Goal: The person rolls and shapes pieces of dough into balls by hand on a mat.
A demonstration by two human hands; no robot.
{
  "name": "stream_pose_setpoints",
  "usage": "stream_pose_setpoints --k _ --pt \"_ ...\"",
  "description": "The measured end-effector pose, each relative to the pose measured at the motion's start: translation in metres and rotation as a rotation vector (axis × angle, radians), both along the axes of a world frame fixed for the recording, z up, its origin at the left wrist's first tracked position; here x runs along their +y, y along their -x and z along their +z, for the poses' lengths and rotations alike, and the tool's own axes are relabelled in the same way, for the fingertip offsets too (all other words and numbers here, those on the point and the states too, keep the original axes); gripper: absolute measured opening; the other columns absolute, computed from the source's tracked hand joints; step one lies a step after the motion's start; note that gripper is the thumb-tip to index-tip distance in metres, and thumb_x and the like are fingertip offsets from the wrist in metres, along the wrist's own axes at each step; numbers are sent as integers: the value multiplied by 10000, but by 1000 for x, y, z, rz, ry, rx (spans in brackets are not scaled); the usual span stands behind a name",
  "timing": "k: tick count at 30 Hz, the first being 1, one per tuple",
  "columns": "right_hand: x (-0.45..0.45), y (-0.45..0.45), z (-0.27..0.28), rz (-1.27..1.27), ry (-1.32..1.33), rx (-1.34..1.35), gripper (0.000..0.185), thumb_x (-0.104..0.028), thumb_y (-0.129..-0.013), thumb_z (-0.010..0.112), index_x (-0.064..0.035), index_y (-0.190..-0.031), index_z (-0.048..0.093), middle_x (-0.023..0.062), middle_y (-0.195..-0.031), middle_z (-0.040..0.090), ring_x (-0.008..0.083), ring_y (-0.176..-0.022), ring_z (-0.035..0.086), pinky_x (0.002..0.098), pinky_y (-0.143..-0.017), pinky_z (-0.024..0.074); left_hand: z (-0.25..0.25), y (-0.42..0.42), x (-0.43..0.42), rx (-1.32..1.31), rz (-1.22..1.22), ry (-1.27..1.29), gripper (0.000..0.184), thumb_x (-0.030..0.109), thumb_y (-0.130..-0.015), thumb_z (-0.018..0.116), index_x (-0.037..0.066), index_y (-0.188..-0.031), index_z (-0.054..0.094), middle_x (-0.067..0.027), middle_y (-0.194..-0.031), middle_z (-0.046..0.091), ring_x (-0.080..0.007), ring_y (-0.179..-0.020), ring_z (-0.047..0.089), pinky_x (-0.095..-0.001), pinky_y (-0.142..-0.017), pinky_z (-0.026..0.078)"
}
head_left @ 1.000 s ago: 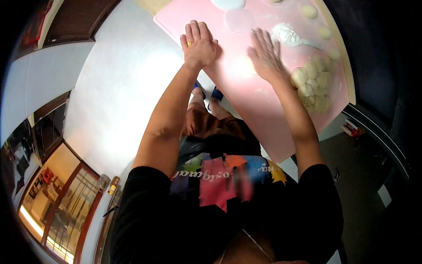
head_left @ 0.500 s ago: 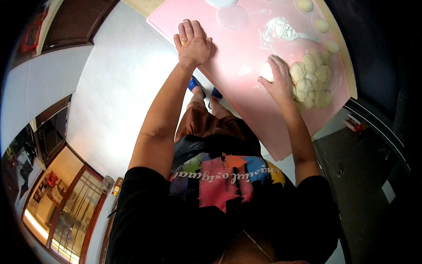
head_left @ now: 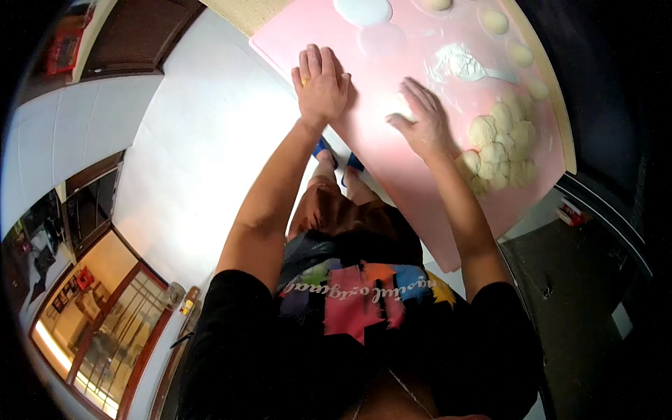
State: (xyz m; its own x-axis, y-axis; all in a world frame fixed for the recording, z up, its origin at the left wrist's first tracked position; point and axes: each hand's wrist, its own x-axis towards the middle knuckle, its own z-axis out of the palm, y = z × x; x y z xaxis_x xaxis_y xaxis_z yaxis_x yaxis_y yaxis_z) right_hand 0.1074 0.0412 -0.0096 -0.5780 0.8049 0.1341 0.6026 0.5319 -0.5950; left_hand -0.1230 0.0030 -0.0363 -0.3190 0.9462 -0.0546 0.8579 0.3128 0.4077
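Note:
My left hand [head_left: 322,87] lies flat on the near left edge of a pink mat [head_left: 371,126], fingers stretched out, a ring on one finger. My right hand [head_left: 423,122] curves around a pale dough ball [head_left: 400,108] on the mat, its thumb and fingers on either side and part of the ball hidden. Just right of that hand sits a cluster of dough lumps [head_left: 497,143], pressed against one another. Beyond it lies a heap of white flour [head_left: 458,61] with a white scoop [head_left: 500,75] in it.
Several round dough balls [head_left: 495,22] line the mat's far right side. A white disc [head_left: 362,10] lies at the far edge, beside a faint round patch. Dark furniture stands to the right, and pale floor [head_left: 203,140] spreads to the left.
My right hand has moved left with the dough ball, away from the cluster. My left hand stays flat on the mat's edge. The whole view has shifted slightly.

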Motion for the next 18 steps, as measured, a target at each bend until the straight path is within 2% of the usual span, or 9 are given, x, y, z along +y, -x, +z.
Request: stream_pose_setpoints --k 1,2,3,4,6,8,12,17,18 --pt "-2 6 1 -168 343 359 533 -139 -885 705 -97 -1398 567 115 -1513 477 285 -1408 428 407 -1161 355 -1 -5 -6 -111 41 -204 580 304 -983 499 -12 -1444 346 -294 -1533 316 -454 -1445 261 -575 -1161 197" --pt "12 -3 -9 -100 267 357 497 -217 -1017 532 -81 -1488 455 124 -1579 379 264 -1470 326 390 -1210 262 -2 -17 -16 -263 86 -330 576 306 -1004 469 -38 -1453 359 -300 -1539 314 -459 -1453 255 -541 -1183 197" --pt "17 3 -9 -165 420 464 509 -281 -1050 423 -53 -1504 412 148 -1592 344 284 -1472 320 392 -1214 243 -6 -35 -29 -443 64 -406 633 334 -1020 455 -55 -1499 313 -294 -1563 287 -438 -1477 228 -502 -1213 173" --pt "23 10 -9 -243 563 581 545 -345 -1083 314 -25 -1520 370 172 -1605 309 304 -1473 314 395 -1218 223 5 -61 -39 -838 92 -393 678 363 -1037 427 -49 -1542 238 -284 -1586 257 -397 -1501 201 -473 -1230 139" --pt "16 21 -4 -338 660 716 562 -360 -1084 303 -18 -1529 335 173 -1611 291 297 -1480 295 389 -1220 207 14 -107 -45 -1250 58 -431 705 421 -1059 369 -74 -1538 219 -278 -1596 240 -378 -1502 212 -438 -1226 157" --pt "-14 29 5 -379 681 840 581 -375 -1085 292 -11 -1537 299 174 -1616 273 289 -1487 276 383 -1222 191 5 -128 -33 -1069 74 -363 708 430 -1064 355 -88 -1530 227 -282 -1587 263 -385 -1482 265 -417 -1216 198" --pt "-72 25 18 -401 768 1117 622 -406 -1086 269 3 -1554 228 176 -1627 238 273 -1500 237 371 -1227 159 18 -98 15 -1087 71 -447 670 399 -1066 366 -90 -1515 274 -283 -1550 345 -371 -1453 330 -389 -1198 244" --pt "-3 33 3 -551 683 1012 680 -444 -1089 241 20 -1576 140 178 -1641 193 253 -1518 189 356 -1232 119 5 -119 -26 -1090 111 -498 653 378 -1075 357 -86 -1523 258 -258 -1565 336 -347 -1457 330 -390 -1193 246" --pt "5 34 -7 -481 615 1014 666 -431 -1091 244 14 -1577 146 170 -1643 195 250 -1520 185 343 -1232 114 4 -127 -39 -1098 91 -471 654 380 -1077 348 -84 -1527 251 -250 -1572 328 -344 -1459 328 -393 -1193 244"
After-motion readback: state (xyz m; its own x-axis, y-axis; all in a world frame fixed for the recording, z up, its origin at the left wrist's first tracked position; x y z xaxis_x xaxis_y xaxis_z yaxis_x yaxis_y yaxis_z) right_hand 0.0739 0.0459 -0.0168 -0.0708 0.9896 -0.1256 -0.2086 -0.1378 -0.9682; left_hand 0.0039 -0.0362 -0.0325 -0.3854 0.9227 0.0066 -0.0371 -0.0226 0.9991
